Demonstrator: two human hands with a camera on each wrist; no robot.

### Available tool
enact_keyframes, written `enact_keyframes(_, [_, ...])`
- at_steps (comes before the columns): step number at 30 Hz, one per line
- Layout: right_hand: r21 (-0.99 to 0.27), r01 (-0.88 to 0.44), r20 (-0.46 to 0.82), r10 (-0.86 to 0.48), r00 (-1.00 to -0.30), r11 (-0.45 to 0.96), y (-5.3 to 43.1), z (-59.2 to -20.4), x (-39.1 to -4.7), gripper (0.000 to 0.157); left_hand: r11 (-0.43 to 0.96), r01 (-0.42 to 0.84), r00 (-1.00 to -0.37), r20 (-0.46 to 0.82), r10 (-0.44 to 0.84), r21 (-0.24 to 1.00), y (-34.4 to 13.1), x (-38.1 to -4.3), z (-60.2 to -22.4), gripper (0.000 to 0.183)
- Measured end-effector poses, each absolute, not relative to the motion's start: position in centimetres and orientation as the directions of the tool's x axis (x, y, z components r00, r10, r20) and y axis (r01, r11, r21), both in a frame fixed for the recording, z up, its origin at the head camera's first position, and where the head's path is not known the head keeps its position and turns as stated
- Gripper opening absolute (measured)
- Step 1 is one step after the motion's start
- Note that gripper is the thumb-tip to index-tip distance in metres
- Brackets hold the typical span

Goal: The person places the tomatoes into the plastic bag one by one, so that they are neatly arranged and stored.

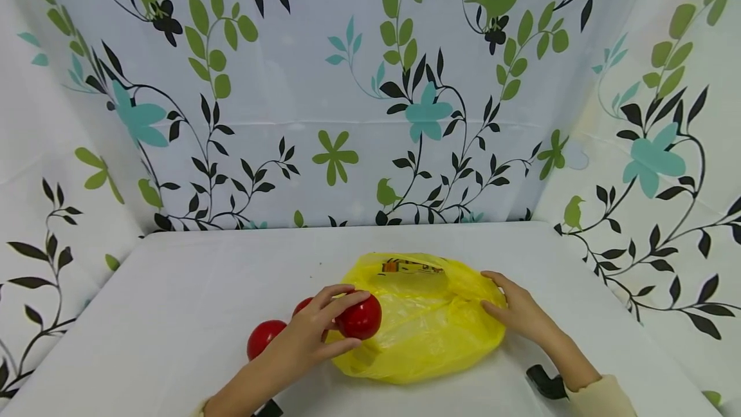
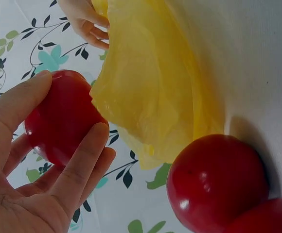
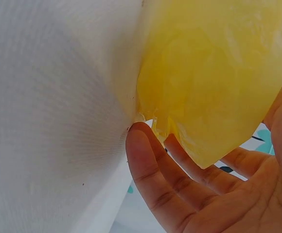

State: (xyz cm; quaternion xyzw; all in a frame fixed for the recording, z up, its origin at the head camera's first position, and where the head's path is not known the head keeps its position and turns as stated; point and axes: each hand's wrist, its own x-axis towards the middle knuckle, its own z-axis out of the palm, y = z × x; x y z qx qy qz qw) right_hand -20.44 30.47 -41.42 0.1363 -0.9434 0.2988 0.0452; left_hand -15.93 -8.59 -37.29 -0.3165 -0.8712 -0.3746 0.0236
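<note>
My left hand (image 1: 327, 320) holds a glossy round red fruit (image 1: 360, 316) between thumb and fingers, at the left part of a yellow plastic bag (image 1: 428, 333). In the left wrist view, this fruit (image 2: 63, 114) overlaps the bag's edge. Two more round red fruits lie left of the bag: one (image 1: 266, 338) shows beside my left wrist, the other (image 1: 302, 305) is mostly hidden behind that hand. At the bag's right end, my right hand (image 1: 521, 311) grips its side, thumb and fingers apart. Up close, the fingers (image 3: 165, 194) curve around the thin yellow plastic (image 3: 204, 82).
A white-covered table (image 1: 191, 288) bears everything. Behind it and at both sides hangs a patterned curtain (image 1: 278, 82) with leaves and birds. Black straps show at the wrists, one (image 1: 546, 381) at the right.
</note>
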Motion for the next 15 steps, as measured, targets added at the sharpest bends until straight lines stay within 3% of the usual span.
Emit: enact_keyframes(15, [-0.562,-0.262,0.134,-0.227,-0.965,0.784,30.5,-41.2,-20.5,0.055,0.531,0.586,-0.778,0.243,0.579,0.612,-7.0,-16.7,-37.9,0.065])
